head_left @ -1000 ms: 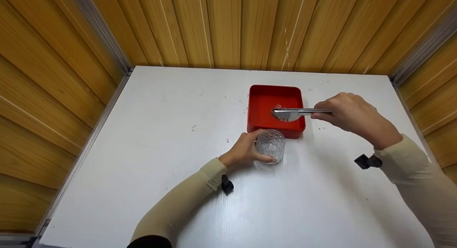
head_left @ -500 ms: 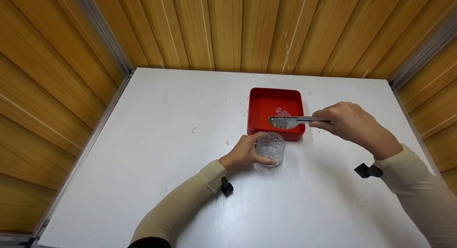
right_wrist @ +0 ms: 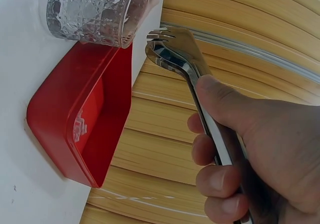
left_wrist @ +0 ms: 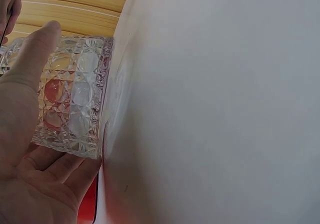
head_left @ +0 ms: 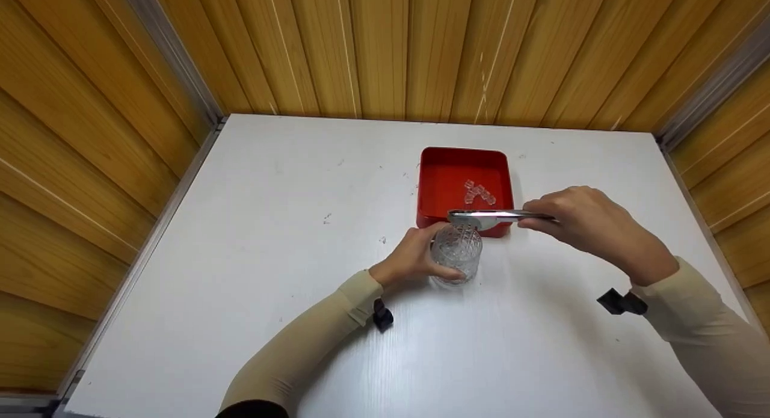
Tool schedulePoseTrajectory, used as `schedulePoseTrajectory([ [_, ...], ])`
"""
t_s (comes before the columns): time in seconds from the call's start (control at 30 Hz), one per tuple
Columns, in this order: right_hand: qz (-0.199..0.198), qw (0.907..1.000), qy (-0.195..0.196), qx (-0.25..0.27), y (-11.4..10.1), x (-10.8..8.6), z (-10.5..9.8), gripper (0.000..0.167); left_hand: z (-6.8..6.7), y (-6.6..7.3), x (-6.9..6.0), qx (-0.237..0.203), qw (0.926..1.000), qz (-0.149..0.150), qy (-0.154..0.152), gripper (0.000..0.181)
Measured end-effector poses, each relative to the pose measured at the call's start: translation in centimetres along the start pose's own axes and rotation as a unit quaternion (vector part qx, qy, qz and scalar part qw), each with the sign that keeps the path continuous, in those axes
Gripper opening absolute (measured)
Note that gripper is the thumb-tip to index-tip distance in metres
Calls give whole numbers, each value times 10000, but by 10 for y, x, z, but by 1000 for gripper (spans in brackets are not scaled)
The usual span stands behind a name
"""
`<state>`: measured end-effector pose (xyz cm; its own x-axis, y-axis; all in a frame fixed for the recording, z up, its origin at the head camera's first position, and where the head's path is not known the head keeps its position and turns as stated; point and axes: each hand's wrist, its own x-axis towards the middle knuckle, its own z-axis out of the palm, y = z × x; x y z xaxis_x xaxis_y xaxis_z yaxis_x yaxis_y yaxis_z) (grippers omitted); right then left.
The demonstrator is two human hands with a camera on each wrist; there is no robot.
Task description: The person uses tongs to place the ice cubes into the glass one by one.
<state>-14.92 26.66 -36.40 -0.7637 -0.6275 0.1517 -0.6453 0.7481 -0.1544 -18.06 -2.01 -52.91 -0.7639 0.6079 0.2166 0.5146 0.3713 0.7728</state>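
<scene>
My left hand point(head_left: 415, 252) grips a clear cut-glass tumbler point(head_left: 458, 258) standing upright on the white table. Its thumb lies on one side and the fingers go round the other, as the left wrist view shows. In my right hand point(head_left: 586, 228) is a pair of metal tongs point(right_wrist: 215, 134), pointing left. Their toothed tips hover above the tumbler's rim at its far side; whether they hold anything I cannot tell. Just behind the glass stands a square red tray point(right_wrist: 55, 114), with several clear ice-like cubes point(head_left: 480, 193) lying inside it.
The white table point(head_left: 240, 273) has scattered small dark marks. Wood-look panels point(head_left: 376, 51) enclose its back and both sides, with metal frame posts point(head_left: 171, 51) at the corners.
My right hand has brought the tongs toward me, from over the red tray to above the tumbler's rim. More of the clear cubes now show. The left hand stays on the tumbler.
</scene>
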Motion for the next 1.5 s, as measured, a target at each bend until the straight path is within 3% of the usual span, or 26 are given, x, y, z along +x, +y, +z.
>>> schedulePoseTrajectory([
  [0.73,-276,9995,100,-80,-1,-4,13,10,1,-2,0,85,9998,167,70,86],
  [1.23,-163,9998,-13,-65,-5,-4,15,15,1,-2,0,159,9998,4,76,87],
  [1.5,-210,9994,173,-230,-4,-3,17,21,0,-1,0,109,9999,-59,62,86],
])
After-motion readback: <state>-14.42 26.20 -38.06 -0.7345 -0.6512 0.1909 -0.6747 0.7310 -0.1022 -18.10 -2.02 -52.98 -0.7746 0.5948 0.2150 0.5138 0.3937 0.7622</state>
